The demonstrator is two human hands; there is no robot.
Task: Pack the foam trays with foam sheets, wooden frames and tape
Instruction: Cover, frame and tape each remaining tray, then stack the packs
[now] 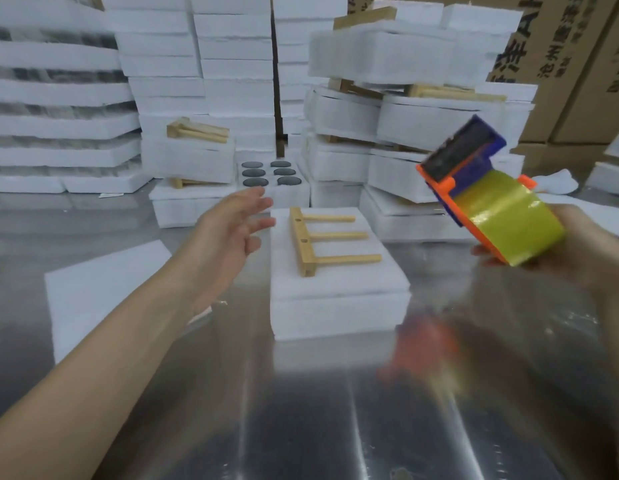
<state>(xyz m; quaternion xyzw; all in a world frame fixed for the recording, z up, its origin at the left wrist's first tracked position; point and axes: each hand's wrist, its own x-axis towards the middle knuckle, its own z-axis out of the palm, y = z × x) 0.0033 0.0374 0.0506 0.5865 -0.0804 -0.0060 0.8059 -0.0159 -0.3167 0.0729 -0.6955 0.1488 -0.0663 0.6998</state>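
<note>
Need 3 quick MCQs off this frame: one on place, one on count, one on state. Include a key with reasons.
1. Where is the nearest wooden frame relative to the foam tray in the middle of the table?
A. Lying on top of it
B. Beside it
C. Under it

2. How many rods stick out of that frame's crossbar?
A. Two
B. Three
C. Five

3. What is the right hand doing?
A. Open and empty
B. Closed in a fist, holding nothing
C. Holding the tape dispenser

Key:
1 A: the frame lies flat on the tray's white top.
2 B: three parallel rods point right from the crossbar.
3 C: the hand holds the orange and blue dispenser, with its yellow roll, above the table.
</note>
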